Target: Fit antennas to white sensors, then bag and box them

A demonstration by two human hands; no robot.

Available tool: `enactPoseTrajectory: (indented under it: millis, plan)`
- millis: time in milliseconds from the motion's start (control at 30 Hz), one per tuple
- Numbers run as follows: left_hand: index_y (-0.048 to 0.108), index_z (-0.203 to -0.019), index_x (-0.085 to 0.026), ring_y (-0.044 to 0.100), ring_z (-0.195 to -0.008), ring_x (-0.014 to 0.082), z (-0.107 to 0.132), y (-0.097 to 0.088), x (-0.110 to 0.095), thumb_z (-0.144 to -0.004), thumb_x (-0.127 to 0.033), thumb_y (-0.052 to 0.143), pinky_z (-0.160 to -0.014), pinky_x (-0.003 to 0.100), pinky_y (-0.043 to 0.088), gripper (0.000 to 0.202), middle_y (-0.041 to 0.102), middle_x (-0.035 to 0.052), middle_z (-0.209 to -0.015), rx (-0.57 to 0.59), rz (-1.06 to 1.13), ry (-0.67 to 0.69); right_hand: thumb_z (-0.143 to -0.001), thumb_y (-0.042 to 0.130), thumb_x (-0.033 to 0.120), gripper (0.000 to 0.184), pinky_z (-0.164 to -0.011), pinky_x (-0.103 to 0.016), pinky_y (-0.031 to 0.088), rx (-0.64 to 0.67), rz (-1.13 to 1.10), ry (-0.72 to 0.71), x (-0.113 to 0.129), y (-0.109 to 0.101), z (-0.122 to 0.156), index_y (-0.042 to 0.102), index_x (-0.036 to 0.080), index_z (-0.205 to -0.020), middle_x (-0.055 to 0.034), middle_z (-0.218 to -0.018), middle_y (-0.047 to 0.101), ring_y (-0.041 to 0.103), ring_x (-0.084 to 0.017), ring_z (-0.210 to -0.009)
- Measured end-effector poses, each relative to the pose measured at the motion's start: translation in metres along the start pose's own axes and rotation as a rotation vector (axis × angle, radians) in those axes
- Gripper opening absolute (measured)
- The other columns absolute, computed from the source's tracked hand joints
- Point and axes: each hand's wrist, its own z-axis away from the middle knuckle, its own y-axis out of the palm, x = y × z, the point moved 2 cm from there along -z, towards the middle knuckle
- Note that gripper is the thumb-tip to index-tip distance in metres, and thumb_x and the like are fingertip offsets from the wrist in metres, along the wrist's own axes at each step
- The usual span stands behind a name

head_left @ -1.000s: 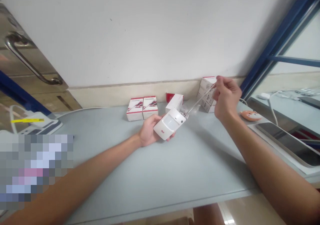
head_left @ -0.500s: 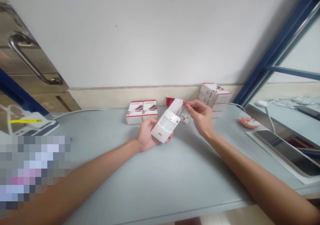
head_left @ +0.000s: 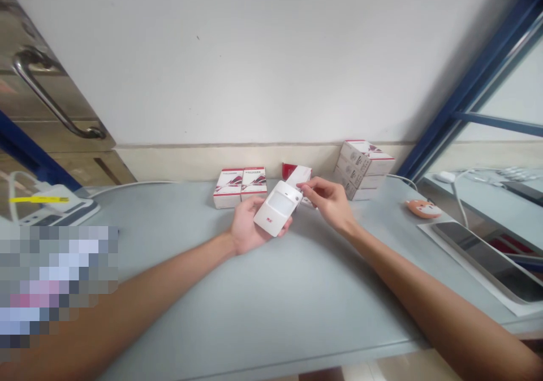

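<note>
A white motion sensor (head_left: pixel 275 208) with a curved lens window and a small red mark rests tilted in my left hand (head_left: pixel 248 225). The fingers wrap around it from below and behind. My right hand (head_left: pixel 324 197) is pinched at the sensor's upper right corner; what its fingertips hold, if anything, is too small to make out. Just behind the sensor is an open white and red box (head_left: pixel 300 173), partly covered by the sensor and my right hand.
Two white and red boxes (head_left: pixel 240 187) stand side by side against the wall. A stack of similar boxes (head_left: pixel 365 169) is at the back right. Further right are an orange mouse (head_left: pixel 423 208) and a dark flat panel (head_left: pixel 487 259). A power strip (head_left: pixel 63 206) lies at left.
My right hand has moved left and slightly down, from beside the sensor to its upper right corner. The sensor has shifted slightly left and up in my left hand.
</note>
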Motion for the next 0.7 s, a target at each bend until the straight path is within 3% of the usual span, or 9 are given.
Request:
enactPoseTrajectory:
  millis: [67,167,233,333,467,567,633,700]
  plan:
    - [0.072,-0.112,-0.007,0.067,-0.077,0.0282,-0.001,-0.001,0.0,-0.089,-0.032,0.052,-0.06,0.035,0.049,0.039,0.071,0.017,-0.09,-0.033,0.04,-0.009,-0.099,0.061,0.047,0.028,-0.065,-0.033,0.046,-0.009,0.187,-0.076,0.004,-0.003,-0.001,0.079,0.026,-0.098,-0.004,-0.091,0.074,0.059,-0.018,-0.067]
    - [0.071,-0.11,-0.009,0.068,-0.08,0.0275,-0.004,-0.005,0.0,-0.087,-0.031,0.054,-0.063,0.035,0.05,0.037,0.07,0.0161,-0.089,-0.111,0.122,-0.028,-0.101,0.051,0.035,0.034,-0.068,-0.035,0.047,-0.097,0.637,-0.174,0.007,-0.018,-0.007,0.076,0.032,-0.124,-0.0054,-0.113,0.074,0.064,-0.019,-0.073]
    - [0.071,-0.108,-0.009,0.067,-0.078,0.0266,-0.005,-0.005,0.001,-0.085,-0.032,0.054,-0.063,0.034,0.05,0.037,0.07,0.0157,-0.086,-0.129,0.143,-0.036,-0.099,0.05,0.03,0.04,-0.066,-0.036,0.046,-0.136,0.853,-0.123,0.002,-0.031,-0.012,0.072,0.032,-0.132,-0.0072,-0.123,0.072,0.067,-0.022,-0.076]
    - [0.071,-0.108,-0.008,0.066,-0.075,0.0261,-0.005,-0.004,0.001,-0.085,-0.033,0.053,-0.06,0.034,0.049,0.039,0.069,0.0158,-0.085,-0.109,0.123,-0.047,-0.096,0.055,0.035,0.038,-0.063,-0.038,0.045,-0.06,1.048,-0.011,-0.011,-0.048,-0.019,0.073,0.029,-0.129,-0.0118,-0.13,0.07,0.069,-0.027,-0.081]
    - [0.071,-0.109,-0.008,0.067,-0.077,0.0264,-0.005,-0.001,0.0,-0.084,-0.032,0.052,-0.061,0.034,0.049,0.04,0.071,0.0164,-0.092,-0.079,0.127,-0.054,-0.096,0.06,0.053,0.044,-0.065,-0.041,0.047,0.055,1.044,0.078,-0.023,-0.056,-0.021,0.071,0.031,-0.132,-0.0126,-0.138,0.068,0.07,-0.03,-0.083]
    - [0.071,-0.11,-0.008,0.068,-0.079,0.0265,-0.004,0.0,0.001,-0.084,-0.031,0.051,-0.062,0.034,0.049,0.04,0.072,0.0165,-0.097,-0.075,0.132,-0.065,-0.094,0.06,0.064,0.053,-0.068,-0.041,0.049,0.076,0.979,0.052,-0.02,-0.056,-0.021,0.069,0.032,-0.136,-0.0121,-0.14,0.067,0.071,-0.028,-0.084]
    - [0.071,-0.111,-0.008,0.068,-0.08,0.0269,-0.004,0.0,0.001,-0.084,-0.03,0.051,-0.061,0.034,0.048,0.04,0.072,0.0166,-0.098,-0.079,0.127,-0.069,-0.092,0.062,0.068,0.057,-0.067,-0.04,0.049,0.117,0.961,0.041,-0.019,-0.055,-0.021,0.068,0.033,-0.137,-0.0102,-0.138,0.068,0.07,-0.026,-0.082]
    - [0.07,-0.111,-0.008,0.067,-0.079,0.0273,-0.004,-0.001,0.001,-0.084,-0.031,0.051,-0.06,0.035,0.048,0.041,0.072,0.0166,-0.098,-0.076,0.121,-0.068,-0.09,0.065,0.064,0.049,-0.066,-0.038,0.048,0.156,0.956,0.053,-0.02,-0.055,-0.021,0.072,0.034,-0.128,-0.0069,-0.129,0.072,0.07,-0.026,-0.083]
